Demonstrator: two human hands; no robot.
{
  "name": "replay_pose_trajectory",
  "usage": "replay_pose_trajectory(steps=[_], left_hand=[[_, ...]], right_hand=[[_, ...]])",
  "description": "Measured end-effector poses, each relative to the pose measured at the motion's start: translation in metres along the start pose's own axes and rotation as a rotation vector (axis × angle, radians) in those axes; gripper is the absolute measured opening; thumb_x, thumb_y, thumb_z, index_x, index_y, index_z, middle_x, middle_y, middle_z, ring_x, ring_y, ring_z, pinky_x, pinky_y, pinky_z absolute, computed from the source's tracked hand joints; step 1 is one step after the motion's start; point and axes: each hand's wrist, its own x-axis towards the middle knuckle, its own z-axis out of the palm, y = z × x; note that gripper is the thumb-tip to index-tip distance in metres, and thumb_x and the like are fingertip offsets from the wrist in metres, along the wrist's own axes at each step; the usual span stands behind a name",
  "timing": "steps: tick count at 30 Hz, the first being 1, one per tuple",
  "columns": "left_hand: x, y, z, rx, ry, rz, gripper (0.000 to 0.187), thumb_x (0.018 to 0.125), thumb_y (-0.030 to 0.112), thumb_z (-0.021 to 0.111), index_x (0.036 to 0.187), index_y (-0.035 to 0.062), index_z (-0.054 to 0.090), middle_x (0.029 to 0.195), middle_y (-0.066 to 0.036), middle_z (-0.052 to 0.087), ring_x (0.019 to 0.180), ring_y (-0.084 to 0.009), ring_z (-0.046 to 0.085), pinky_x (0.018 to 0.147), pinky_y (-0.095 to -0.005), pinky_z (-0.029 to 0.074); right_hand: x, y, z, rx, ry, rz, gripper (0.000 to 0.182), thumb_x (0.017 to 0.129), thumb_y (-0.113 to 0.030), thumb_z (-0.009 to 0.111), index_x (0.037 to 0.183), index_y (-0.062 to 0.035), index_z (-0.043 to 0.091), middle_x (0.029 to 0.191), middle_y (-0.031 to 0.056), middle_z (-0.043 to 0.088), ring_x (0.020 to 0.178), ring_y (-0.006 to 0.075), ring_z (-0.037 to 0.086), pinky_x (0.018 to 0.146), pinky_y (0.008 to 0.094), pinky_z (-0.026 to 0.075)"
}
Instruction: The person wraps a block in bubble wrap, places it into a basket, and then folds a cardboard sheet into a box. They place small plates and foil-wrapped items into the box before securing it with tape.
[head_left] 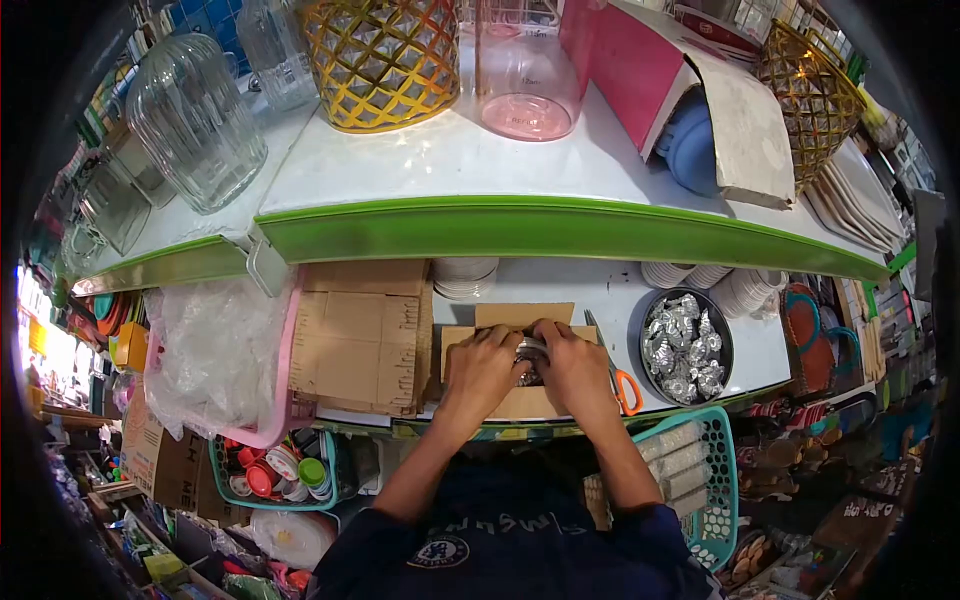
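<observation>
Both hands are over an open cardboard box (525, 403) on the lower white shelf. My left hand (482, 368) reaches in from the left, fingers bent over a shiny silvery item (532, 346) at the box's middle. From the right, my right hand (572, 365) has its fingers curled on the same item. What exactly the item is cannot be made out. Orange-handled scissors (627, 392) lie just right of the box. Farther right, a round dark pan (645, 352) holds many small silvery pieces (686, 350).
Flattened cardboard (355, 350) and a pink basket with clear plastic (215, 350) are at left. A green-edged shelf (560, 232) with glass jars (195, 130) and gold baskets (385, 65) overhangs the back. Teal baskets (733, 480) sit below.
</observation>
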Motion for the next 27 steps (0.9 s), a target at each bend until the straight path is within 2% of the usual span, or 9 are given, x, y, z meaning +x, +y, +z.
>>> replay_pose_trajectory(steps=[5, 8, 12, 14, 17, 21, 23, 27], left_hand=[[-0.002, 0.001, -0.001, 0.019, 0.004, 0.028, 0.030, 0.079, 0.022, 0.074, 0.104, 0.0059, 0.068, 0.105, -0.006, 0.063, 0.099, -0.0247, 0.064, 0.076, -0.0393, 0.054], [-0.003, 0.006, -0.007, 0.034, -0.034, 0.014, 0.031, 0.079, 0.021, 0.074, 0.105, 0.0064, 0.068, 0.106, -0.006, 0.063, 0.102, -0.0242, 0.064, 0.078, -0.0389, 0.054], [-0.007, 0.007, -0.007, 0.024, -0.015, 0.019, 0.033, 0.078, 0.022, 0.074, 0.106, 0.0057, 0.068, 0.108, -0.006, 0.062, 0.099, -0.0246, 0.065, 0.077, -0.0379, 0.055], [-0.010, 0.007, -0.005, 0.016, -0.003, 0.027, 0.036, 0.077, 0.022, 0.075, 0.109, 0.0066, 0.068, 0.107, -0.007, 0.063, 0.096, -0.0252, 0.067, 0.077, -0.0379, 0.055], [-0.010, 0.005, -0.004, -0.059, 0.021, 0.045, 0.034, 0.078, 0.021, 0.075, 0.108, 0.0069, 0.068, 0.109, -0.008, 0.066, 0.095, -0.0262, 0.068, 0.078, -0.0377, 0.055], [-0.008, 0.001, -0.002, -0.112, 0.041, 0.038, 0.030, 0.080, 0.020, 0.073, 0.107, 0.0068, 0.070, 0.111, -0.008, 0.068, 0.098, -0.0266, 0.067, 0.081, -0.0381, 0.055], [-0.007, -0.003, 0.005, -0.210, 0.097, 0.014, 0.025, 0.083, 0.017, 0.070, 0.106, 0.0050, 0.070, 0.113, -0.009, 0.068, 0.099, -0.0275, 0.067, 0.082, -0.0378, 0.055], [-0.008, 0.000, 0.001, -0.282, 0.176, 0.087, 0.023, 0.085, 0.011, 0.067, 0.107, 0.0044, 0.070, 0.112, -0.011, 0.067, 0.097, -0.0289, 0.067, 0.082, -0.0386, 0.054]], right_hand=[[-0.003, 0.005, 0.003, 0.033, 0.093, -0.091, 0.016, 0.072, -0.007, 0.072, 0.086, -0.0043, 0.064, 0.092, 0.0102, 0.058, 0.085, 0.0292, 0.065, 0.068, 0.0434, 0.055], [-0.004, 0.004, 0.004, 0.031, 0.142, -0.070, 0.013, 0.072, -0.010, 0.074, 0.081, -0.0068, 0.066, 0.087, 0.0077, 0.061, 0.080, 0.0299, 0.066, 0.067, 0.0415, 0.054], [-0.007, 0.006, 0.006, 0.013, 0.120, -0.099, 0.013, 0.072, -0.011, 0.074, 0.083, -0.0081, 0.068, 0.085, 0.0073, 0.063, 0.080, 0.0292, 0.066, 0.067, 0.0408, 0.054], [-0.010, 0.008, 0.008, -0.009, 0.106, -0.129, 0.011, 0.074, -0.014, 0.072, 0.081, -0.0074, 0.066, 0.079, 0.0072, 0.063, 0.080, 0.0262, 0.067, 0.063, 0.0400, 0.054], [-0.010, 0.005, 0.007, 0.013, 0.130, -0.089, 0.015, 0.072, -0.013, 0.074, 0.085, -0.0088, 0.069, 0.079, 0.0079, 0.066, 0.076, 0.0281, 0.068, 0.065, 0.0397, 0.055], [-0.008, 0.012, 0.014, 0.063, 0.170, -0.123, 0.013, 0.075, -0.012, 0.074, 0.086, -0.0076, 0.069, 0.078, 0.0087, 0.066, 0.074, 0.0269, 0.068, 0.061, 0.0379, 0.054], [-0.007, 0.014, 0.019, 0.290, 0.335, -0.120, 0.010, 0.077, -0.007, 0.073, 0.086, -0.0055, 0.069, 0.076, 0.0079, 0.065, 0.070, 0.0239, 0.066, 0.056, 0.0338, 0.052], [-0.019, 0.020, 0.028, 0.473, 0.394, -0.125, 0.013, 0.079, -0.002, 0.071, 0.091, -0.0048, 0.068, 0.079, 0.0095, 0.064, 0.074, 0.0258, 0.065, 0.061, 0.0353, 0.052]])
